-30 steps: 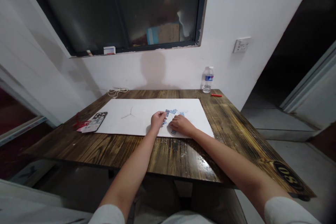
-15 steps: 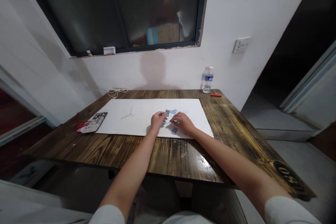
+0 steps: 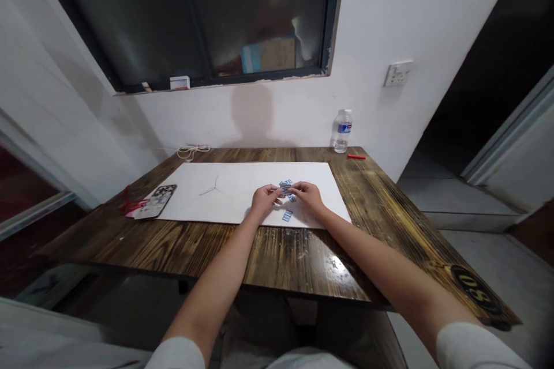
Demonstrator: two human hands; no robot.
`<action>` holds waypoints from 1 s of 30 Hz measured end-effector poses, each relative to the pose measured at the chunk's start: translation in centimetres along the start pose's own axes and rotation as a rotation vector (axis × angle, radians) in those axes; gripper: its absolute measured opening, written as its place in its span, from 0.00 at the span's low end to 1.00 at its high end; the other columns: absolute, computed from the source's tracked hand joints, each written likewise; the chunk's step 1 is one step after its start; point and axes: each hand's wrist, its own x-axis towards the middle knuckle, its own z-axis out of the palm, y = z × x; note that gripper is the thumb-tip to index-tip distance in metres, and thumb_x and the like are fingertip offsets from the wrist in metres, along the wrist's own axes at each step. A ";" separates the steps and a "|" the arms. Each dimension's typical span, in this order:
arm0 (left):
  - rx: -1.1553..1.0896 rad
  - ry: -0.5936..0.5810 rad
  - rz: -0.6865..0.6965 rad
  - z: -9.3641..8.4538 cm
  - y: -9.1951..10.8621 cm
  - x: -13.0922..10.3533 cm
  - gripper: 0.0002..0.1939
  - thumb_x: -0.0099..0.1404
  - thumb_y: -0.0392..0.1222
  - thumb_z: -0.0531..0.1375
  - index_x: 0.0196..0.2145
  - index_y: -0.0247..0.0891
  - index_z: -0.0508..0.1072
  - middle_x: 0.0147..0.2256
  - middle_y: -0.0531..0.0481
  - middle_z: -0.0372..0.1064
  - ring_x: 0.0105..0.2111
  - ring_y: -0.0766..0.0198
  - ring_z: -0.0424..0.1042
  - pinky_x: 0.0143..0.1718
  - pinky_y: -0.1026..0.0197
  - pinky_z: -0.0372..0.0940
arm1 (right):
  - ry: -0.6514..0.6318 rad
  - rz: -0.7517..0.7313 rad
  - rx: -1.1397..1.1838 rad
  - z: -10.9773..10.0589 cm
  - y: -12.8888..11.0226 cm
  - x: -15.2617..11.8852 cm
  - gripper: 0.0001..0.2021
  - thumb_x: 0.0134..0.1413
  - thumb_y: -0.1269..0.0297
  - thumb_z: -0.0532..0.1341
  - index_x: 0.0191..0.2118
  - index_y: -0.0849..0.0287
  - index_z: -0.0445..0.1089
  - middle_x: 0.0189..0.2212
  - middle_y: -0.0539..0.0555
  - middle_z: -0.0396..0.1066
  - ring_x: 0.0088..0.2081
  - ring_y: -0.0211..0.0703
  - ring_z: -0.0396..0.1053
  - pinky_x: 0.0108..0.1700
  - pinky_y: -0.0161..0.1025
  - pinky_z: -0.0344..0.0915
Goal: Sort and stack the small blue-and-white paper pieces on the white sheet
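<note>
Between my two hands is a small dark slotted piece (image 3: 285, 189), held up just above the white board (image 3: 234, 207). My left hand (image 3: 263, 200) pinches its left end with thumb and fingertips. At the right end, my right hand (image 3: 307, 196) is closed on it too. Close below on the board lies a flat blue-edged, ladder-like piece (image 3: 287, 216). Another blue-edged piece (image 3: 292, 198) shows partly under the fingers, and more (image 3: 288, 182) lie just behind the held one. Fine detail is too small to make out.
Thin dark wires (image 3: 215, 187) lie on the board's left half. A patterned phone-like slab (image 3: 159, 202) and red-handled tool (image 3: 135, 205) are at the left. Behind are a white cable (image 3: 193, 151), water bottle (image 3: 343, 132) and red pen-like stick (image 3: 356, 157) on the wooden table (image 3: 186, 248).
My left hand has brought the slotted piece a little right and turned it sideways. My right hand has risen from the board and now grips its other end.
</note>
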 end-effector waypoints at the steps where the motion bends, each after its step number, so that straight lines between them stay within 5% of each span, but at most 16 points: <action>1: 0.013 -0.011 0.004 0.0 0.1 -0.1 0.20 0.50 0.55 0.67 0.31 0.34 0.74 0.29 0.44 0.77 0.22 0.65 0.73 0.23 0.66 0.60 | 0.006 0.013 0.013 0.0 -0.1 0.0 0.14 0.42 0.52 0.67 0.27 0.58 0.75 0.26 0.53 0.76 0.30 0.43 0.70 0.34 0.39 0.65; 24: 0.090 -0.115 0.071 0.1 0.3 -0.3 0.23 0.46 0.58 0.69 0.30 0.35 0.75 0.29 0.47 0.76 0.25 0.63 0.73 0.25 0.64 0.62 | -0.036 0.030 0.102 0.2 0.0 -0.2 0.16 0.38 0.51 0.70 0.24 0.60 0.72 0.21 0.50 0.70 0.26 0.39 0.65 0.30 0.36 0.59; 30: 0.070 -0.043 0.100 0.3 0.5 -0.4 0.20 0.46 0.56 0.69 0.28 0.35 0.75 0.27 0.48 0.75 0.23 0.63 0.72 0.26 0.63 0.64 | -0.066 0.017 0.096 0.1 0.2 -0.1 0.16 0.40 0.50 0.69 0.26 0.60 0.73 0.23 0.51 0.72 0.27 0.40 0.66 0.31 0.38 0.61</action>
